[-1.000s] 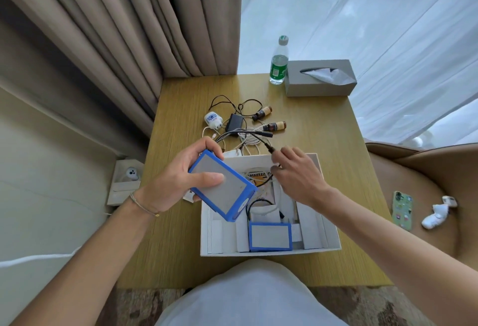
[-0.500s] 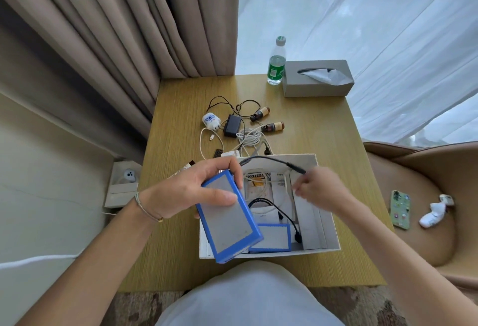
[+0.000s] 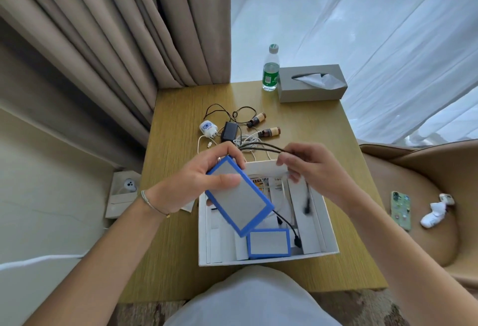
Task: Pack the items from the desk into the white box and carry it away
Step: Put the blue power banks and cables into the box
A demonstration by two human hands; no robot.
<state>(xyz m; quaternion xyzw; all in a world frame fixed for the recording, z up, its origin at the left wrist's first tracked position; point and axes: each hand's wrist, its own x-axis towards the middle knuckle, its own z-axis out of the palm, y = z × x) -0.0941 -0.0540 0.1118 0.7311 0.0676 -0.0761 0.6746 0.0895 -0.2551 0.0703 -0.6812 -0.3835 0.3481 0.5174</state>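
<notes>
Wooden desk (image 3: 176, 222): left hand (image 3: 191, 183) gripping blue-edged pack (image 3: 239, 196), right hand (image 3: 310, 170) pinching black cable (image 3: 261, 147).

A wooden bench (image 3: 336, 129) stands against beige curtains (image 3: 116, 41) on the left and sheer white curtains (image 3: 375, 28) on the right, bright with daylight. A tan armchair (image 3: 426, 196) sits by its right edge, a plain wall (image 3: 38, 170) by its left.
</notes>
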